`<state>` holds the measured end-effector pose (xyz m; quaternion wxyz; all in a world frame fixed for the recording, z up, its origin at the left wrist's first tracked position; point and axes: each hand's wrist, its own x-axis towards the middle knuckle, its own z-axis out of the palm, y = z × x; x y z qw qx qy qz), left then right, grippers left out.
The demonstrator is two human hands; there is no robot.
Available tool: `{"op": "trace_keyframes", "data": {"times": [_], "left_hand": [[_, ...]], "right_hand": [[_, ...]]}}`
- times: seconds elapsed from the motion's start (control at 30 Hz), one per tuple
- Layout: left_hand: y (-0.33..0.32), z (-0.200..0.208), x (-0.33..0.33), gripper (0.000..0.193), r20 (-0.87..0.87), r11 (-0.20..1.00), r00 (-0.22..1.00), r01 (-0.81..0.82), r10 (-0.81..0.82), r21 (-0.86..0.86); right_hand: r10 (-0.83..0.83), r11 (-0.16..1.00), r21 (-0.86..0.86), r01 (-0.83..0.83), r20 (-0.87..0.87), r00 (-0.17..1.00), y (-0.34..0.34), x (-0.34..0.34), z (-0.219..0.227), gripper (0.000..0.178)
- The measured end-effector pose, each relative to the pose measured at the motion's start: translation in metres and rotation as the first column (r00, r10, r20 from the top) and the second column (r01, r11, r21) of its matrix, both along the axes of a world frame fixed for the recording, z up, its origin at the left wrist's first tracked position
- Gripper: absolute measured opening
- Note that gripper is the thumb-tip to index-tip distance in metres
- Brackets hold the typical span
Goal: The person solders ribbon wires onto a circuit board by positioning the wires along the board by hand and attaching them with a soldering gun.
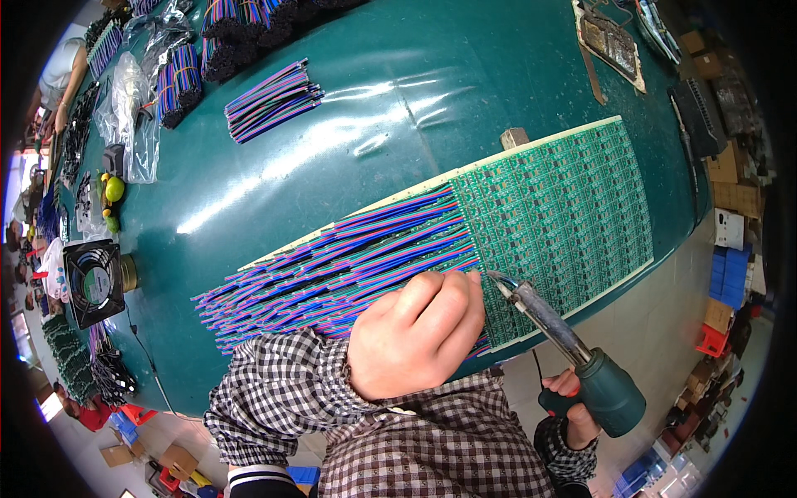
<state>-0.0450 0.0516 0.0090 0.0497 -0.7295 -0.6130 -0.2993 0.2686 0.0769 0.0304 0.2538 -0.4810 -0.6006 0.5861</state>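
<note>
A large sheet of green circuit boards (556,207) lies slanted on the table. Rows of blue, red, green and black wires (349,249) run across its left part, their right ends meeting the boards. My left hand (419,328) is closed in a pinch over the wire ends at the lower part of that row; the fingers hide most of what they grip. My right hand (573,407) is wrapped round the handle of a dark green soldering gun (610,390). Its metal tip meets the boards just right of my left fingertips.
A small wooden block (514,138) touches the sheet's far edge. Loose cut wires (274,100) lie farther back, with wire bundles (178,83) and plastic bags behind. A black fan (93,282) stands at the left. A worn metal tray (610,43) lies at the far right.
</note>
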Motion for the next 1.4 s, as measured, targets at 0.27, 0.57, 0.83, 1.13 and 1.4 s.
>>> {"op": "trace_keyframes", "data": {"times": [0.27, 0.57, 0.83, 1.13, 1.4], "left_hand": [[0.0, 0.002, 0.0, 0.041, 0.025, 1.0, 1.0, -0.008, 0.009, -0.015], [0.0, 0.0, 0.0, 0.041, 0.011, 1.0, 1.0, 0.002, -0.002, 0.001], [0.001, 0.0, 0.0, 0.041, -0.001, 1.0, 1.0, 0.008, -0.008, 0.007], [-0.001, -0.001, 0.001, 0.04, -0.014, 1.0, 1.0, -0.002, 0.002, 0.004], [-0.001, 0.001, 0.0, 0.041, 0.04, 1.0, 0.999, -0.006, 0.007, -0.006]], "right_hand": [[-0.111, 0.99, -0.102, 0.1, -0.108, 0.988, -0.002, -0.012, 0.002, 0.068], [-0.1, 0.993, -0.08, 0.091, -0.114, 0.988, -0.001, -0.009, -0.001, 0.066], [-0.039, 0.999, 0.001, 0.039, 0.032, 0.999, -0.005, -0.002, 0.001, 0.066], [-0.067, 0.998, -0.005, 0.067, 0.0, 0.998, -0.006, -0.003, -0.001, 0.073], [-0.244, 0.967, -0.104, 0.231, -0.138, 0.96, -0.01, -0.011, 0.001, 0.069]]}}
